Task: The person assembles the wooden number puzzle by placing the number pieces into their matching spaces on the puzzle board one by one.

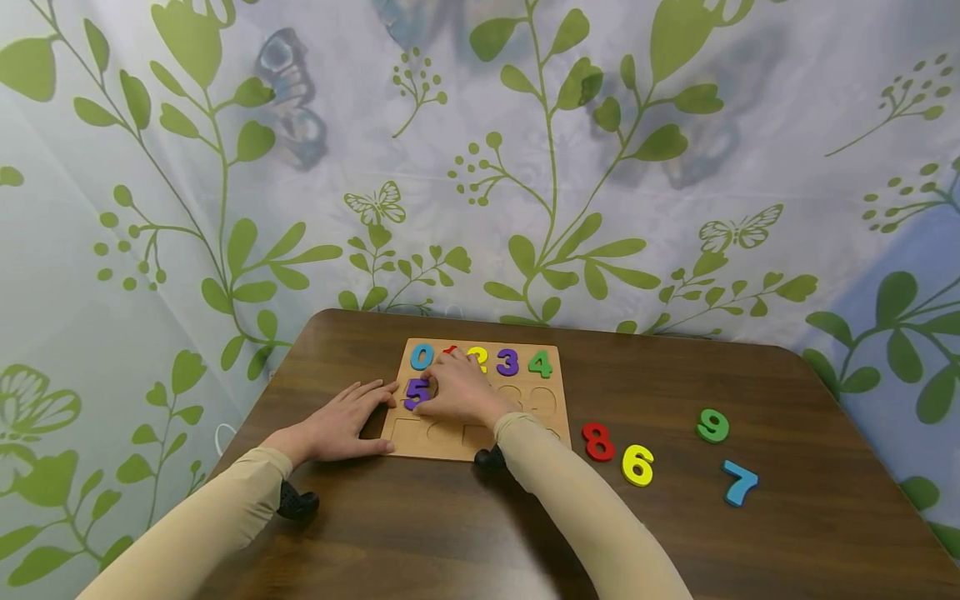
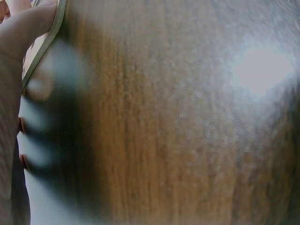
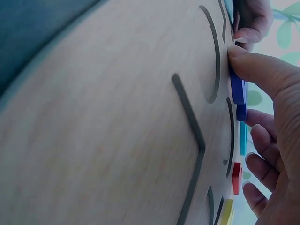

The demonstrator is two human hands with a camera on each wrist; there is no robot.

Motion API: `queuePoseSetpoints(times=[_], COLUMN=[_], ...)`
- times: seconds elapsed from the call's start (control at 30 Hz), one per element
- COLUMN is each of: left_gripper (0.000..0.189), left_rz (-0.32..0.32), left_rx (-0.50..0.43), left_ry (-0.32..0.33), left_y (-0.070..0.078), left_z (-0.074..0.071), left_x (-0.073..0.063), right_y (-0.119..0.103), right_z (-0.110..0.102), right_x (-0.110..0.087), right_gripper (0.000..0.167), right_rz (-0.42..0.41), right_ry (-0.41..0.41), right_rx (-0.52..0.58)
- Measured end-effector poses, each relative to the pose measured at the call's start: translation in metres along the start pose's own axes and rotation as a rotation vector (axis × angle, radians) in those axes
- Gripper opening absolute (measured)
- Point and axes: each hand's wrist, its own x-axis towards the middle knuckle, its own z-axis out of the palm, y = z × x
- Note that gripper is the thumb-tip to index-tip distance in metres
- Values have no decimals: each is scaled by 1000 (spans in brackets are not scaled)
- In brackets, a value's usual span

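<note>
The right grip (image 1: 461,392) is clamped on the purple 5 (image 1: 417,393), which lies at its left, at the left end of the board's (image 1: 420,453) middle row, long axis near to far; I cannot tell if it sits flush. The left grip (image 1: 341,423), fingers apart, rests by the board's left edge, farther from the 5. The blue 0 (image 1: 422,357) bounds the far side; room opens toward the near counter (image 1: 420,533).
</note>
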Motion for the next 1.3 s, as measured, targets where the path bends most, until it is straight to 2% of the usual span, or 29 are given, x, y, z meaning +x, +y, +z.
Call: queuePoseSetpoints(times=[0.63, 1.3], left_gripper=[68, 68], left_rz=[-9, 1], left_rx=[4, 1], left_ry=[-11, -10], left_y=[1, 2], left_z=[-1, -2], left_x=[0, -1], right_y=[1, 4], right_z=[2, 6], right_x=[5, 4], right_gripper=[60, 60], right_rz=[21, 20], right_ry=[-14, 14], right_rx=[43, 39])
